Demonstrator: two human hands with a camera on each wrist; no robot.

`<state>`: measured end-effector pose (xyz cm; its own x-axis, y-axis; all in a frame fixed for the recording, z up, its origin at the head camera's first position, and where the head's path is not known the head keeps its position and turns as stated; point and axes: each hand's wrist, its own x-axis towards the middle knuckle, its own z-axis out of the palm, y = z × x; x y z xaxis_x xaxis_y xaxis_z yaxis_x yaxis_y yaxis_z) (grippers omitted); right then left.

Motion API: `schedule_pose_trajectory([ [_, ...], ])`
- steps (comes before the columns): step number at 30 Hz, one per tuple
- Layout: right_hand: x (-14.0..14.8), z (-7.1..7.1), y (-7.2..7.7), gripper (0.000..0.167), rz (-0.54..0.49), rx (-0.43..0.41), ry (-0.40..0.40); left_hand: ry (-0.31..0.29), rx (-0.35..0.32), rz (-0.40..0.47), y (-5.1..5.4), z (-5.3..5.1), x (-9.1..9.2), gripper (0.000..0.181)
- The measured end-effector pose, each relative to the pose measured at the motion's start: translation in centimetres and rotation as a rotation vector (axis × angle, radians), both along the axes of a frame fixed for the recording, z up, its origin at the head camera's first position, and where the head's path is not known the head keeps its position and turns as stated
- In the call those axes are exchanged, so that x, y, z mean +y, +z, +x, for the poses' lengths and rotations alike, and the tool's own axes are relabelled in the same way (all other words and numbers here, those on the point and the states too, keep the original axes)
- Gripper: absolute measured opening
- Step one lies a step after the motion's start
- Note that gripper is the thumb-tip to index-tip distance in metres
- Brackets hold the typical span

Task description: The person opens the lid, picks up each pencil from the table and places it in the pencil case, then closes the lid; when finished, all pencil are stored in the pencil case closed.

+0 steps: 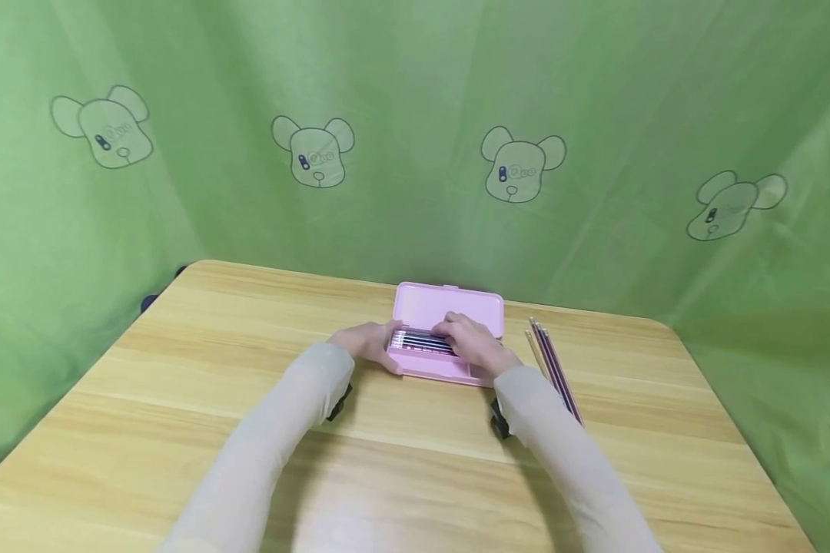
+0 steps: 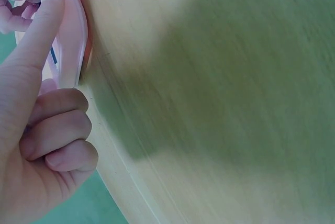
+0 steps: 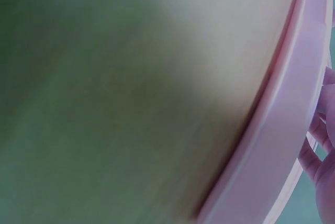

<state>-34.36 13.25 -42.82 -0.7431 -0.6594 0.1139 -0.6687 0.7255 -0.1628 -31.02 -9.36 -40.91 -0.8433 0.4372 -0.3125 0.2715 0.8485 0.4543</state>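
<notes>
A pink pencil case (image 1: 430,364) lies with its lid (image 1: 425,303) raised at the back of the wooden table. Several dark striped pencils (image 1: 415,340) lie side by side in its rear compartment. My left hand (image 1: 372,342) grips the case's left end; in the left wrist view the thumb (image 2: 46,22) lies along the case and the lower fingers are curled. My right hand (image 1: 473,343) reaches into the right half of the case, its bent fingers on the pencils. In the right wrist view, its fingers (image 3: 317,130) are partly hidden behind the case wall (image 3: 277,124).
More loose pencils (image 1: 556,369) lie to the right of the case, partly behind the right sleeve (image 1: 560,438). A green curtain (image 1: 415,223) with printed bear heads hangs behind the wooden table (image 1: 200,346).
</notes>
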Motion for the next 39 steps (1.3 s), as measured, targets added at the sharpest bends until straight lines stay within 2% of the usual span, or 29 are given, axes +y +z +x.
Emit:
schedule_pose_trajectory([
  [3,0.3,-0.1,0.0,0.029,-0.029,0.005,0.008,-0.004,0.006,-0.001,-0.1,0.0,0.1,0.102],
  [6,1.1,-0.2,0.3,0.027,-0.099,0.025,0.025,0.003,0.013,-0.004,-0.1,-0.1,0.1,0.102],
  [9,2.4,-0.3,0.8,0.028,-0.183,0.033,0.012,0.006,0.013,-0.015,-0.2,-0.2,0.0,0.102],
  [12,4.2,-0.3,1.3,0.03,-0.226,0.026,-0.035,0.011,0.007,-0.017,-0.2,-0.1,0.1,0.103],
  [20,8.7,0.6,2.0,0.031,-0.244,-0.033,-0.142,0.011,-0.006,-0.025,0.0,0.0,0.1,0.103],
  [27,11.5,1.3,1.4,0.031,-0.248,-0.034,-0.161,0.011,-0.006,-0.032,-0.1,0.0,0.2,0.104],
  [39,15.4,2.2,0.5,0.032,-0.265,-0.108,-0.233,0.014,0.001,-0.022,-0.1,0.1,0.1,0.104],
])
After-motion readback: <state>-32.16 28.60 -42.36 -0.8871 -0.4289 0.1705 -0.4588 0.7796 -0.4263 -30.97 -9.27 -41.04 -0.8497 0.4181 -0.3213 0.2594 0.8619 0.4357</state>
